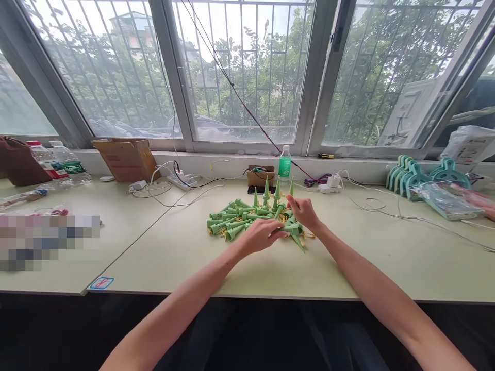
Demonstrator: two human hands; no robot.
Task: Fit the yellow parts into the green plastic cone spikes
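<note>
Lots of green spikes (235, 217) heaped on the surface (178, 252), left hand (261, 235) with its grip clamped on one spike (294, 229), right hand (304, 211) curled but can't tell round what, so I'd hold the left steady and work gently.

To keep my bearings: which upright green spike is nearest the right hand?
The rightmost upright spike, by the right hand; the others stand farther left.

Barred wndws (247, 77) behind pale tbl (433, 263)
</note>
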